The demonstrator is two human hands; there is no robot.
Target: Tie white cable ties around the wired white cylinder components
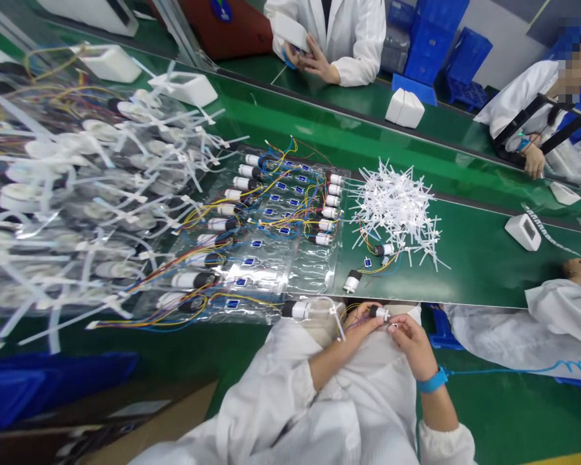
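At the table's front edge, my left hand [361, 318] is closed round a small black-and-white cylinder with coloured wires [380, 313], which looks like a small motor. My right hand [412, 341], with a blue band at its wrist, pinches at the cylinder's white end; a tiny pale piece shows at the fingertips, too small to name. Just beyond my hands, a similar cylinder [352, 281] lies on the green table, and another [384, 250] is beside a heap of white plastic ties [392, 203]. A bagged cylinder [300, 310] lies at the edge, left of my hands.
Clear plastic sheeting [312, 274] bears rows of wired cylinders and small blue panels [256, 243]. Bagged, tied units pile up at the left [101, 174]. Co-workers in white coats [358, 39] work opposite and at right. A white housing [523, 232] stands to the right.
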